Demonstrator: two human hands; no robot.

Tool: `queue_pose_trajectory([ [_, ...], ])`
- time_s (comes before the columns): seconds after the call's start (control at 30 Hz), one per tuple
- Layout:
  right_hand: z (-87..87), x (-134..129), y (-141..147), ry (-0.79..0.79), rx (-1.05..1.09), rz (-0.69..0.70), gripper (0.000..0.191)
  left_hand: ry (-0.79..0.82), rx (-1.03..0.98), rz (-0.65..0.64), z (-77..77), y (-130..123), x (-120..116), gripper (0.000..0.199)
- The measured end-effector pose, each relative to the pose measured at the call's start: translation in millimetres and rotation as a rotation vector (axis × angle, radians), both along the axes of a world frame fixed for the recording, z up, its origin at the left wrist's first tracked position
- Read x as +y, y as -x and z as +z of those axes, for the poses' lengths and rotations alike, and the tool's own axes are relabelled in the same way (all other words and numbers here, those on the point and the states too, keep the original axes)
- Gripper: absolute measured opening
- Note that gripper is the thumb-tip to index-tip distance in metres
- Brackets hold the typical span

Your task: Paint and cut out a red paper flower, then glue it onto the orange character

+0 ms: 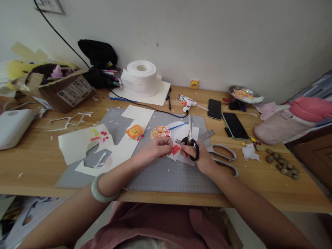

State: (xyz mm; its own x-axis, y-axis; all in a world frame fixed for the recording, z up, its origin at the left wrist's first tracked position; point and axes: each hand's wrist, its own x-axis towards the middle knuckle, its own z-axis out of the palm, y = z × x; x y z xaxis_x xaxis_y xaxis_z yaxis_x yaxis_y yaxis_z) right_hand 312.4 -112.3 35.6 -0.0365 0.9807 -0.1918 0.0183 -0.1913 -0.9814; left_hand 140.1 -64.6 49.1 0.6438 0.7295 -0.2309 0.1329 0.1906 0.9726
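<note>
My left hand pinches the left edge of a small red-painted paper cutout over the cutting mat. Black-handled scissors are in my right hand, blades pointing up and away from the cutout. The thumb of that hand is at the cutout's right edge. Just beyond my left hand lies an orange and red scalloped paper piece. An orange paper face rests on white paper to the left. A blue stick and white paper scraps lie behind the scissors.
Larger grey-handled scissors and a metal ruler lie right of the mat. A glue gun, two phones and a metal bowl stand farther back. Cut paper, a tissue roll and a cardboard box occupy the left.
</note>
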Motion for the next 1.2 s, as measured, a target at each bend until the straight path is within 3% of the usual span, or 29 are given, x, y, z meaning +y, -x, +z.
queue_pose_trajectory([
  [0.63, -2.6, -1.4, -0.9, -0.011, -0.01, 0.007, 0.026, 0.028, 0.002, -0.053, -5.6, 1.7, 1.3, 0.013],
  [1.2, 1.6, -2.3, 2.8, -0.082, -0.001, -0.173, 0.027, 0.059, 0.017, -0.035, -5.3, -2.4, -0.9, 0.015],
])
